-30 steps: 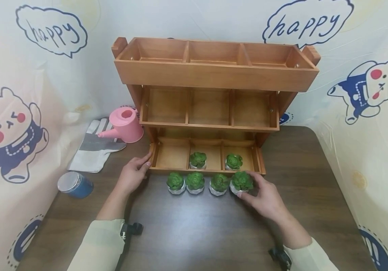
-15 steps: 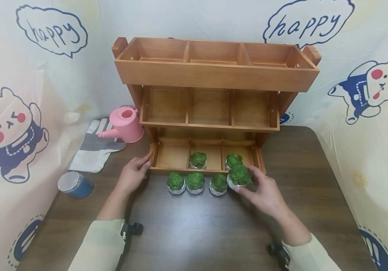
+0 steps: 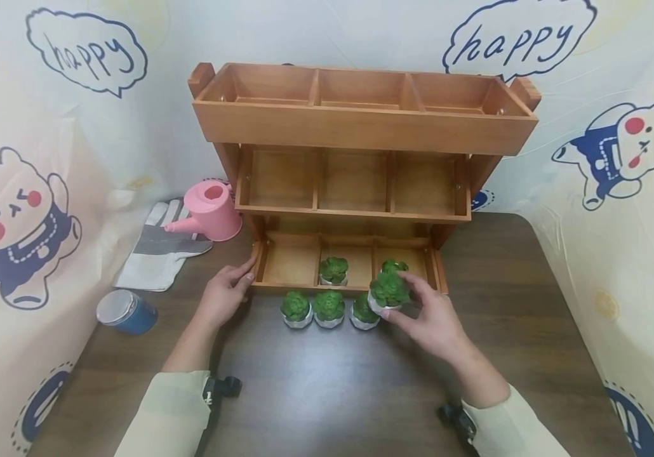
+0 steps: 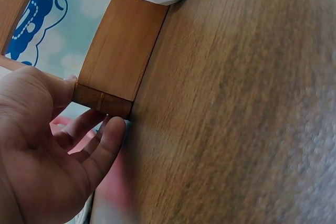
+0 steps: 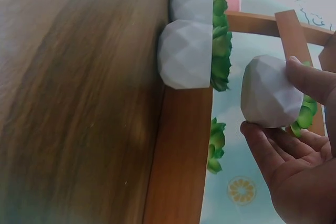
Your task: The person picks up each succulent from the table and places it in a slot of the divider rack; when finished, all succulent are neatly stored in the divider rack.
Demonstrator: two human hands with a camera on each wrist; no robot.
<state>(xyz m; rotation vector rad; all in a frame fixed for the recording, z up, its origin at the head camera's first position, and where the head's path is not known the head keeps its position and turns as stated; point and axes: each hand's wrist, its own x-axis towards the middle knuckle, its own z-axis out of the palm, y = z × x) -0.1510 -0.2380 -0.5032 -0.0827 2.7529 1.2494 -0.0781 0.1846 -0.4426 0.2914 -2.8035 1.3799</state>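
Note:
My right hand (image 3: pixel 432 324) pinches a small potted succulent (image 3: pixel 388 291), green leaves in a white faceted pot (image 5: pixel 269 92), between thumb and fingers. In the right wrist view this pot is raised off the table. It overlaps the rightmost of three similar succulents (image 3: pixel 296 307) standing in a row before the wooden three-tier plant stand (image 3: pixel 361 130). Two more succulents sit in the bottom tier: one in the middle compartment (image 3: pixel 334 270), the other, partly hidden, in the right compartment (image 3: pixel 393 266). At the stand's lower left corner, my left hand (image 3: pixel 225 295) grips the end of the bottom tier (image 4: pixel 113 56).
Left of the stand are a pink watering can (image 3: pixel 213 209) and a grey-and-white glove (image 3: pixel 158 251). A blue jar with a pale lid (image 3: pixel 127 311) stands nearer, by the table's left edge. Printed cloth (image 3: pixel 327 32) hangs behind and at both sides.
My right hand has lifted the rightmost succulent of the front row and carried it up and to the left. The left hand stays at the stand's corner.

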